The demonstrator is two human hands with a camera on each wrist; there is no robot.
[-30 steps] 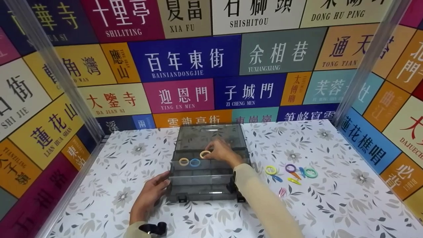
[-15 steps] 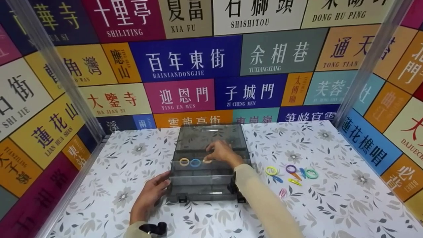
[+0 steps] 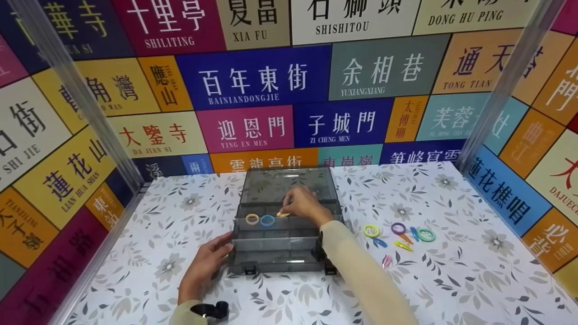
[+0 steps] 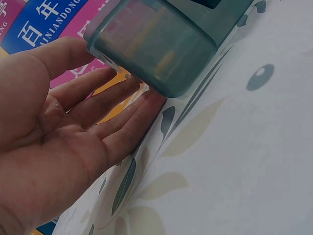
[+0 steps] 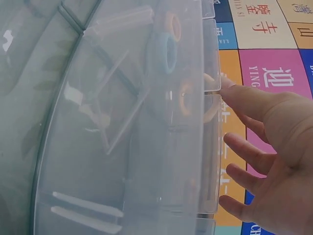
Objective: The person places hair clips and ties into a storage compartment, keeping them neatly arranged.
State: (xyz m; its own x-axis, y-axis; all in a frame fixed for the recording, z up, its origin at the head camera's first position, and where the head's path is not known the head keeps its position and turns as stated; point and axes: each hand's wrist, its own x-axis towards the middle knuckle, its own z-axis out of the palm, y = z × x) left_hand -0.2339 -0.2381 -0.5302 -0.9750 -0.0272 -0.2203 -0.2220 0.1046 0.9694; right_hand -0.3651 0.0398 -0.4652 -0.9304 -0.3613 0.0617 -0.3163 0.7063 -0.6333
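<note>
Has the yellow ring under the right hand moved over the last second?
Yes. The yellow ring has dropped from above the tray wall into the organizer box, now beside the blue ring, right hand touching it.

Smoky grey box – yellow ring, blue ring; floral white tablecloth.

Three rings boxed, three rings outside.
</note>
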